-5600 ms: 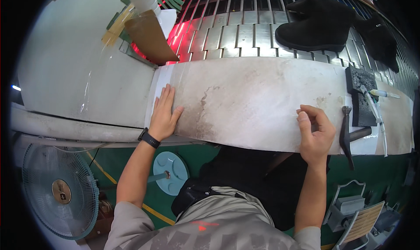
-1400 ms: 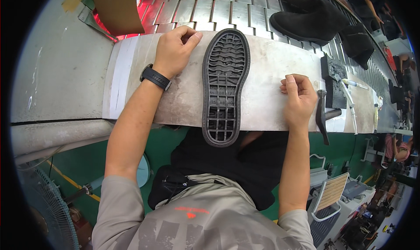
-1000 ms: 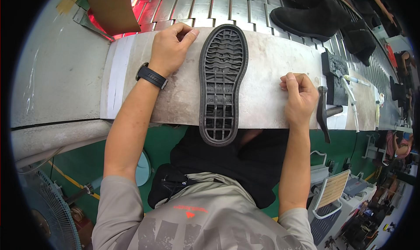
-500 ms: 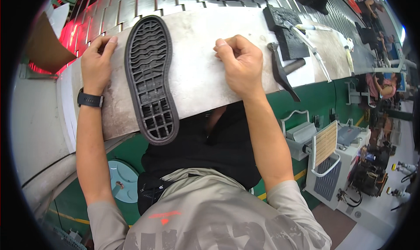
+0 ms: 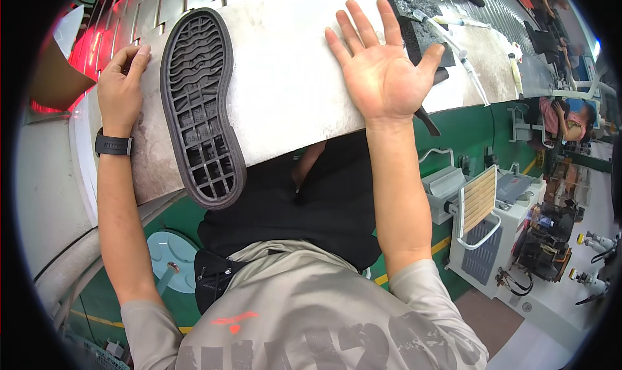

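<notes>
The sole (image 5: 206,137) is laid out but not gripped, the left hand (image 5: 120,88) being curled, pinch unclear, at its nine o'clock, the right hand (image 5: 389,78) spread at three.

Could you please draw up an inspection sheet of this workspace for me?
Surface: pale table, brown-stained left of the sole.
Work items: one black sole, lattice side up, near end past the table's edge.
Clutter: black blocks, syringes and a mostly hidden hammer at right.
Hands: left hand loosely curled beside the sole, nothing seen in it; right hand open, palm toward the camera, holding nothing.
Cables: black cables at lower right.
Surroundings: metal conveyor beyond the table; blue disc below; other people at right.
</notes>
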The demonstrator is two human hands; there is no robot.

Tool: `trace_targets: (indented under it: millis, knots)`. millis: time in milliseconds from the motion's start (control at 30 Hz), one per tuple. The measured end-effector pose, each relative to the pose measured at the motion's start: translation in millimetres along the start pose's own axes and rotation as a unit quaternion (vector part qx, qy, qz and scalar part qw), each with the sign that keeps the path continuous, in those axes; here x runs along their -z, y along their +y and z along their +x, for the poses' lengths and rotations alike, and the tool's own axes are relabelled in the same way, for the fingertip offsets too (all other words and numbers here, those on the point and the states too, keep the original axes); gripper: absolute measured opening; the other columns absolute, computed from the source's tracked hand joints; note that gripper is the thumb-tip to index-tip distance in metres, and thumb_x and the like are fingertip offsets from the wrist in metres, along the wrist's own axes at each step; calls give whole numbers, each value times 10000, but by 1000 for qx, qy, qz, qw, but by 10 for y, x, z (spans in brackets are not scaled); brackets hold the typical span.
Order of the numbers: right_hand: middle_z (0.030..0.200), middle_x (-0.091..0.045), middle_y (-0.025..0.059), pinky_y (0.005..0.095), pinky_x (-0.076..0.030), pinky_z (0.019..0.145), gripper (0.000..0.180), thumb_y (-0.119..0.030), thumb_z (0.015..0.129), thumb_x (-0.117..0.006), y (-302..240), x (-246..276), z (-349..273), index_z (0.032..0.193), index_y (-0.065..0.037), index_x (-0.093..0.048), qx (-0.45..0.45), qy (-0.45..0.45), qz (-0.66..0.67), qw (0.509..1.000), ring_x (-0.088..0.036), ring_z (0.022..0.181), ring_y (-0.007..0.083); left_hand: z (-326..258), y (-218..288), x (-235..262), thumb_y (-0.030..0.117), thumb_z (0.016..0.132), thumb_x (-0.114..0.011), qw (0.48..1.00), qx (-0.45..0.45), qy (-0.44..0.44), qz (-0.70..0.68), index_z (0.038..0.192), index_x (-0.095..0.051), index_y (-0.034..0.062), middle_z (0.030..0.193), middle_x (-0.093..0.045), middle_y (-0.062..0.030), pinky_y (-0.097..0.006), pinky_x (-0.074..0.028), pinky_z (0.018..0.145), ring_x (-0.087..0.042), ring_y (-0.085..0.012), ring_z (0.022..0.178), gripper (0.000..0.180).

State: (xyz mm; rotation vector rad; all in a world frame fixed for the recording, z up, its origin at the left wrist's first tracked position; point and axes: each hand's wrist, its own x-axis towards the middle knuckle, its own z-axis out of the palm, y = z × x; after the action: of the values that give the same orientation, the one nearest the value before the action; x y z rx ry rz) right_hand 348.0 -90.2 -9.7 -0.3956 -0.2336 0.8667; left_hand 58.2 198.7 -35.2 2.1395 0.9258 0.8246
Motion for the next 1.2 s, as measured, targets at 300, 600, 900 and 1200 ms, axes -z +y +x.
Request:
trace_targets:
  millis: [300,600,900,1200]
  knots:
    - [1717,-169,348,607,5,1317,1146,-956,912,-276,8,117,34,1652,-85,-357,-41,-68,38,996,-87,1620,478,4,-44,-9,272,1072,-690,1000,3,2,-30,1136,-754,-19,995,-749,-36,-259,-515,889,-656,-104,937,305]
    - [1709,-155,383,624,-39,1320,1122,-909,958,-149,36,25,1,1640,-49,-383,-18,-48,-29,998,-111,1605,528,-19,2,-3,279,1066,-700,1000,-7,11,-15,1129,-755,-25,984,-756,-35,-258,-520,880,-665,-98,930,315]
    - [1709,-193,364,538,18,1333,1180,-969,902,-261,13,107,30,1664,-73,-352,-53,-70,38,995,-84,1631,451,-31,62,-15,268,1068,-695,1000,2,10,-20,1138,-754,-13,998,-753,-29,-259,-516,885,-656,-100,930,295]
    - [1520,-487,418,585,-122,1329,951,-729,1084,-219,39,270,87,1265,63,-714,-33,-95,-32,994,-267,1577,504,-27,81,-19,264,1056,-709,1000,-4,17,-24,1112,-752,-17,972,-757,-38,-260,-518,867,-663,-100,912,289]
